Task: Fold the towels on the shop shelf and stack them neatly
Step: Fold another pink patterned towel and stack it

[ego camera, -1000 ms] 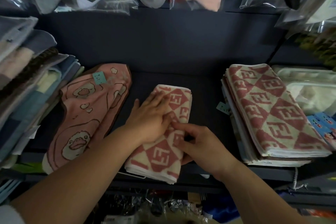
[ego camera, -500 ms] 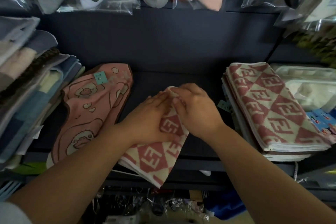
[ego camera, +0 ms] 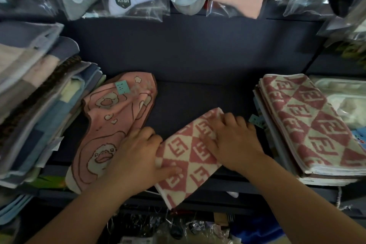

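Folded checked towel (ego camera: pixel 190 154) askew at shelf (ego camera: pixel 198 95) front, overhanging. Our left hand (ego camera: pixel 138 160) grips left edge, thumb on top; right hand (ego camera: pixel 235 140) arched over far corner, pinch or press we cannot tell. We judge it soft, floppy: hold both ends, layers together.

Dark shelf (ego camera: pixel 198 93), towels laid along it.

Centre: a folded diamond-patterned towel (ego camera: pixel 190 156) lies askew, near end hanging over the front edge. Left of it, a pink duck towel (ego camera: pixel 111 125), loosely laid, reaching the front edge, teal tag (ego camera: pixel 122 87) on top. Far left, a slumped pile of folded cloths (ego camera: pixel 39 105). Right, a squared stack of towels (ego camera: pixel 309 125) topped by the same red-and-cream pattern; clear packs (ego camera: pixel 344 101) just beyond.
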`<state>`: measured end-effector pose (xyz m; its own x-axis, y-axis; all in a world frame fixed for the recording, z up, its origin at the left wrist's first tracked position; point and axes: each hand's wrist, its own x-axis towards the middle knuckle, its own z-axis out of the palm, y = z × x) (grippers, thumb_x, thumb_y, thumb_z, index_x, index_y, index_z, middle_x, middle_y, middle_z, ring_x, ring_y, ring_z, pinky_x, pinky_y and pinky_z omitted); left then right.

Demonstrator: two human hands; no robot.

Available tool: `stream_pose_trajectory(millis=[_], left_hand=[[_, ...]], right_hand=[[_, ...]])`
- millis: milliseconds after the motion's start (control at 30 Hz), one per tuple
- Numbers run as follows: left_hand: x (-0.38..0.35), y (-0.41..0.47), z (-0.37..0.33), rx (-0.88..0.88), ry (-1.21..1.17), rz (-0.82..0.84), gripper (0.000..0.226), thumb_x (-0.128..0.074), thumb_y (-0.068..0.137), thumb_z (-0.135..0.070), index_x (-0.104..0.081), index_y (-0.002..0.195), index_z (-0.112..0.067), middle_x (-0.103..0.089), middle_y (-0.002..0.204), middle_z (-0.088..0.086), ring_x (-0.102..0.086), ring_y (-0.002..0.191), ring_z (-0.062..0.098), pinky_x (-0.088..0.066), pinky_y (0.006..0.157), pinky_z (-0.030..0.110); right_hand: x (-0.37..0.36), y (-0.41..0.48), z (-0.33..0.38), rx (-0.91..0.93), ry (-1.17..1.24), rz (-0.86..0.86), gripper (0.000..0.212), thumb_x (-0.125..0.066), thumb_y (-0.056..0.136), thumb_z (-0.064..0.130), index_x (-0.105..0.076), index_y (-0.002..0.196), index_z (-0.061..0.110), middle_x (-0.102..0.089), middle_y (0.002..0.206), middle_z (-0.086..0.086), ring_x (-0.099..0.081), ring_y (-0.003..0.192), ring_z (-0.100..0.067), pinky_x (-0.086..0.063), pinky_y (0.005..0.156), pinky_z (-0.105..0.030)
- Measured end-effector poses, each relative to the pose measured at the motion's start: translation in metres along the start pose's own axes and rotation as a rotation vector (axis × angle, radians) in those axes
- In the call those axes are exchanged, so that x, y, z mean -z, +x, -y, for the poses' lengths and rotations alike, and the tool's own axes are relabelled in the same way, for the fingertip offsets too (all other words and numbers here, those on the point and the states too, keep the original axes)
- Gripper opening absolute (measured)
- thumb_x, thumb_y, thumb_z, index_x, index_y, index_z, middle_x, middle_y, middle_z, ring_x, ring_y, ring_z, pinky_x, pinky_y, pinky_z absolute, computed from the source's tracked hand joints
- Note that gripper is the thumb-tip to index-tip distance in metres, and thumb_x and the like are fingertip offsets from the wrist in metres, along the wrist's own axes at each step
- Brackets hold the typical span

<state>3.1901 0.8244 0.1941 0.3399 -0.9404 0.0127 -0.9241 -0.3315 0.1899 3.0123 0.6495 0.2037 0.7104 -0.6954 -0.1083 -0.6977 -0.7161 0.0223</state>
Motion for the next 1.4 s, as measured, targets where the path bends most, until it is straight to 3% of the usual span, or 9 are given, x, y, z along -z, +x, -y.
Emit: stream_pose_trajectory(millis=[167, 267, 333, 500, 633, 800, 1000, 1233, 1400], left_hand=[[0.013, 0.003, 0.01, 0.07, -0.18, 0.104, 0.067, -0.061, 0.045, -0.088, -0.06, 0.07, -0.026, -0.049, 0.083, -0.011, -0.047, 0.079, 0.008, -0.039, 0.064, 0.027], [0.021, 0.005, 0.01, 0.114, -0.316, 0.163, 0.053, -0.083, 0.055, -0.065, -0.066, 0.07, -0.017, -0.056, 0.081, -0.004, -0.054, 0.073, 0.011, -0.041, 0.06, 0.026], [0.026, 0.004, 0.009, 0.149, -0.42, 0.199, 0.032, -0.088, 0.068, -0.041, -0.069, 0.074, -0.016, -0.064, 0.078, -0.001, -0.061, 0.073, 0.016, -0.044, 0.059, 0.023], [0.034, 0.005, 0.012, 0.236, -0.727, 0.125, 0.015, -0.079, 0.081, -0.011, -0.066, 0.08, -0.02, -0.072, 0.076, -0.003, -0.069, 0.067, 0.008, -0.052, 0.062, 0.029], [0.038, 0.012, 0.007, 0.376, -1.112, -0.003, 0.016, -0.071, 0.088, -0.004, -0.071, 0.101, -0.014, -0.079, 0.093, 0.005, -0.076, 0.085, 0.021, -0.059, 0.079, 0.039], [0.042, 0.031, -0.008, 0.378, -1.303, -0.114, 0.018, -0.066, 0.093, -0.009, -0.074, 0.106, -0.016, -0.079, 0.099, 0.005, -0.076, 0.093, 0.025, -0.057, 0.084, 0.04], [0.051, 0.069, -0.052, 0.191, -1.225, -0.165, 0.016, -0.056, 0.101, -0.024, -0.069, 0.106, -0.032, -0.078, 0.099, -0.006, -0.075, 0.091, 0.012, -0.058, 0.08, 0.036], [0.062, 0.147, -0.116, -0.1, -0.98, -0.112, 0.013, -0.057, 0.101, -0.029, -0.068, 0.097, -0.024, -0.074, 0.094, -0.003, -0.071, 0.082, 0.011, -0.058, 0.074, 0.033], [0.056, 0.208, -0.162, -0.226, -0.94, -0.062, 0.022, -0.065, 0.095, -0.033, -0.07, 0.087, -0.013, -0.074, 0.087, 0.012, -0.067, 0.071, 0.014, -0.053, 0.068, 0.038]], right_hand=[[0.027, 0.008, -0.003, 0.094, 0.009, -0.171, 0.076, -0.048, 0.083, 0.077, -0.042, 0.144, 0.032, -0.044, 0.147, -0.001, -0.034, 0.139, -0.026, -0.031, 0.114, -0.045], [0.03, 0.024, -0.003, 0.343, 0.12, -0.018, 0.09, -0.06, 0.082, 0.07, -0.02, 0.157, 0.039, -0.027, 0.163, 0.007, -0.011, 0.154, -0.019, -0.011, 0.123, -0.043], [0.03, 0.032, -0.002, 0.372, 0.223, 0.148, 0.093, -0.066, 0.08, 0.067, -0.02, 0.157, 0.04, -0.036, 0.157, 0.006, -0.02, 0.15, -0.021, -0.015, 0.123, -0.042], [0.05, 0.036, -0.015, 0.317, 0.117, 0.263, 0.036, -0.074, 0.08, 0.051, -0.068, 0.108, 0.03, -0.062, 0.106, 0.007, -0.055, 0.103, -0.017, -0.052, 0.089, -0.04], [0.068, 0.014, -0.029, 0.279, 0.222, 0.206, 0.024, -0.071, 0.086, 0.044, -0.052, 0.077, 0.032, -0.057, 0.083, 0.01, -0.057, 0.076, -0.01, -0.045, 0.064, -0.03], [0.093, -0.037, -0.045, 0.177, 0.434, 0.006, 0.02, -0.067, 0.091, 0.036, -0.052, 0.104, 0.04, -0.064, 0.087, 0.013, -0.061, 0.078, -0.002, -0.046, 0.065, -0.025], [0.111, -0.105, -0.075, 0.021, 0.689, -0.051, 0.086, -0.073, 0.085, 0.011, -0.033, 0.123, 0.076, -0.064, 0.108, 0.028, -0.064, 0.1, 0.01, -0.056, 0.078, -0.017], [0.087, -0.145, -0.111, -0.234, 0.807, -0.564, 0.029, -0.07, 0.089, 0.005, -0.061, 0.092, 0.033, -0.062, 0.088, 0.01, -0.06, 0.078, 0.005, -0.043, 0.061, -0.006], [0.065, -0.147, -0.123, -0.357, 0.587, -0.866, 0.016, -0.068, 0.09, 0.006, -0.077, 0.09, 0.019, -0.052, 0.12, 0.001, -0.051, 0.094, 0.011, -0.037, 0.076, 0.004]])
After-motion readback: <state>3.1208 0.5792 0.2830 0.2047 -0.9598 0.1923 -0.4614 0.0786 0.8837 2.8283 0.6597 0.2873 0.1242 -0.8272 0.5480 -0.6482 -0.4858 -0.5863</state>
